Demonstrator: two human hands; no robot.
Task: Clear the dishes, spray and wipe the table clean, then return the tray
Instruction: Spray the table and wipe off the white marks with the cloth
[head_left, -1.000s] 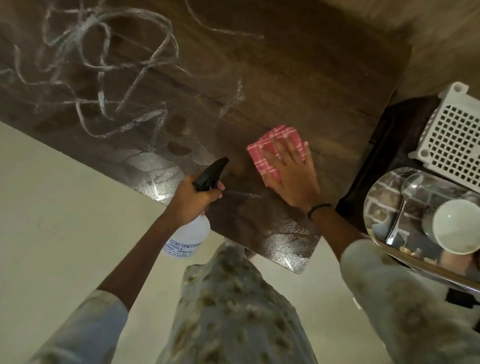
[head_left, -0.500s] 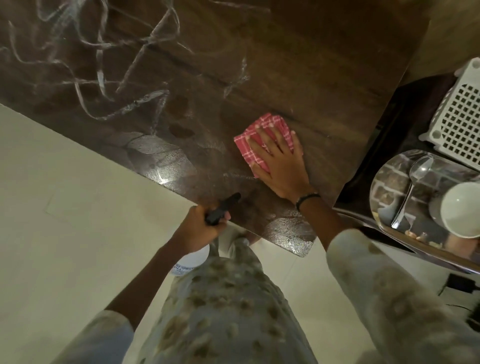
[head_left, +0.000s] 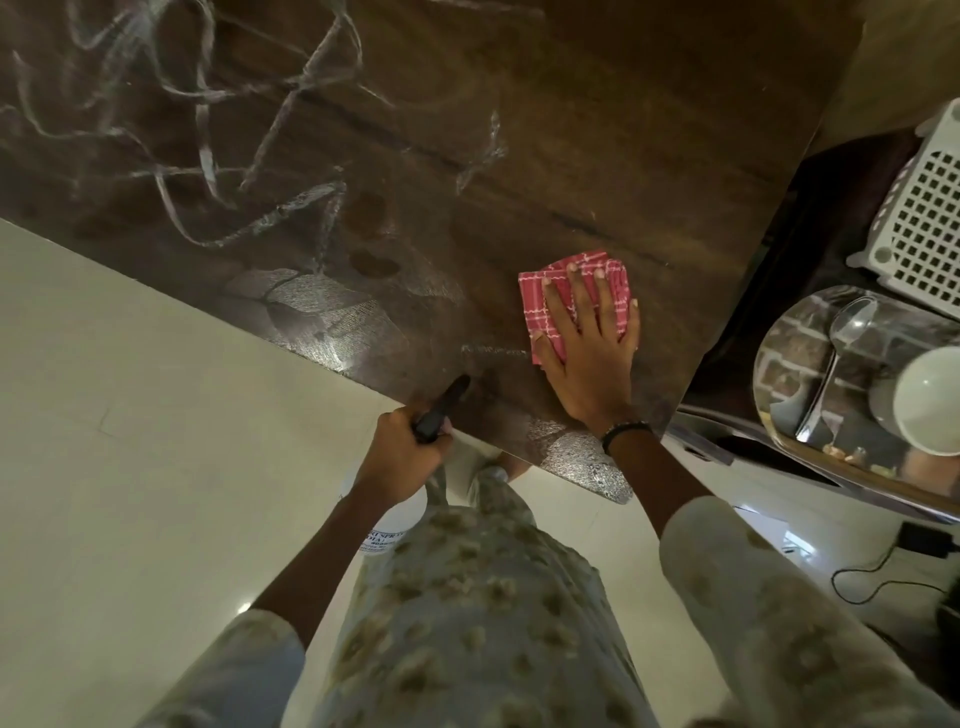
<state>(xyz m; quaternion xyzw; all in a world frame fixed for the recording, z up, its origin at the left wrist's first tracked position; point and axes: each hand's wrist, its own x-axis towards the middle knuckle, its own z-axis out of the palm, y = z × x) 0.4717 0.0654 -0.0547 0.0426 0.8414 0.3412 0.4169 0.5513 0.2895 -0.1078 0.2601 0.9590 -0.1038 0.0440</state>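
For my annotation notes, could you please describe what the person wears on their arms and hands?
Both hands are bare, left hand and right hand. The right wrist carries a dark beaded bracelet. Pale cream sleeves with faint tan blotches are pushed up.

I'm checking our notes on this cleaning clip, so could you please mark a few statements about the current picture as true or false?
1. The right hand lies flat on the red checked cloth. True.
2. The left hand holds a sponge. False: its grip is closed on a spray bottle with a black trigger head.
3. The cloth rests on the tray. False: it lies on the dark wooden table.
4. A white bowl and a spoon sit on the metal tray. True.
5. The table is fully dry. False: wet streaks show.
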